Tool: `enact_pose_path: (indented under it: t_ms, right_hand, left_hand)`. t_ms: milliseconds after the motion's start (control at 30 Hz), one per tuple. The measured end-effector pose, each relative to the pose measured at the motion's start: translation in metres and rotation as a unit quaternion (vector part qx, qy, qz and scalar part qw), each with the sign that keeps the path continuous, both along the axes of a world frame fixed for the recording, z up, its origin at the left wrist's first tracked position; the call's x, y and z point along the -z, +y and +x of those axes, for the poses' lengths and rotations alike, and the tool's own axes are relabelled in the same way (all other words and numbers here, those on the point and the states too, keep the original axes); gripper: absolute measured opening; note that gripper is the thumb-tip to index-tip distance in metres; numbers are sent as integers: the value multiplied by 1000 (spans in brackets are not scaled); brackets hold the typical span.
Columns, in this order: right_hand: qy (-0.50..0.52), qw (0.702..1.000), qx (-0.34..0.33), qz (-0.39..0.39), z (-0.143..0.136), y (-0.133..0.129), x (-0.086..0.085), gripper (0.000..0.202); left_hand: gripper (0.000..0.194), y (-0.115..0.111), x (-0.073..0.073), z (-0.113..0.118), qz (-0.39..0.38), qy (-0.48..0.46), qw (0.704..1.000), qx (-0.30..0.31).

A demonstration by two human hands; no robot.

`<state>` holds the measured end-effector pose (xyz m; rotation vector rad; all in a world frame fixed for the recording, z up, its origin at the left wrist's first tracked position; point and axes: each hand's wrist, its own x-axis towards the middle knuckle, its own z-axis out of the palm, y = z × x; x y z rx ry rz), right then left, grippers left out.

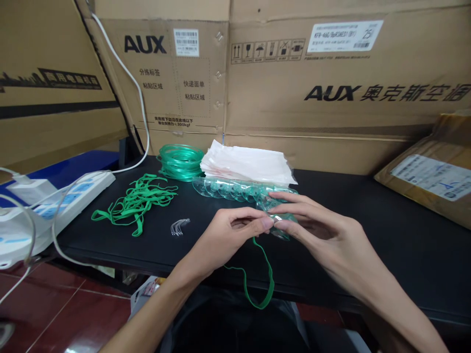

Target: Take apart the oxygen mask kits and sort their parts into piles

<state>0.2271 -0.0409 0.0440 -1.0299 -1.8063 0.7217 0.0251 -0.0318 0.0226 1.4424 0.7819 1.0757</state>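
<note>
Left fingers [262,225] and right fingers [289,227] pinch one clear green piece [281,236], one green strap [271,287] dangling.

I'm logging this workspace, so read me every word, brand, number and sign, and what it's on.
"AUX": left cardboard panel
"分拣标签 粘贴区域": left cardboard panel
"快递面单 粘贴区域": left cardboard panel
"300kgf": left cardboard panel
"AUX 奥克斯空调": right cardboard panel
"KFR-", "25": white label there
Arrow, glass, umbrella signs: right cardboard panel
"商用电脑": far-left carton
Too small or blurred: other print there, shipping label, barcode sticker.
</note>
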Motion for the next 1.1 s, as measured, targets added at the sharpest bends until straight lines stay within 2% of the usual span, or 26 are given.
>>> enact_pose_path:
  t_ms: [133, 267, 400, 700, 1033, 1100]
  right_hand:
    - [12, 1000, 0, 21, -4, -1, 0, 6]
    - [13, 1000, -14, 19, -8, -1, 1, 9]
    - [5, 1000, -13, 21, -9, -2, 3, 11]
    - [-29, 992, 71, 103, -3, -4, -3, 11]
    - [41, 975, 188, 115, 4, -8, -16, 9]
    - [33, 979, 169, 113, 5, -7, -14, 9]
  left_hand:
    - [16, -1, 0, -1, -2, 2, 1000, 4]
    - [31, -2, -2, 0, 13, 23, 1000, 10]
    - [36, -3, -4, 2, 34, 49, 998, 1]
    - [37, -6, -5, 2, 53, 113, 992, -10]
    - [37, -5, -4, 1, 49, 143, 988, -16]
    - [38, -6, -4, 0, 49, 149, 987, -20]
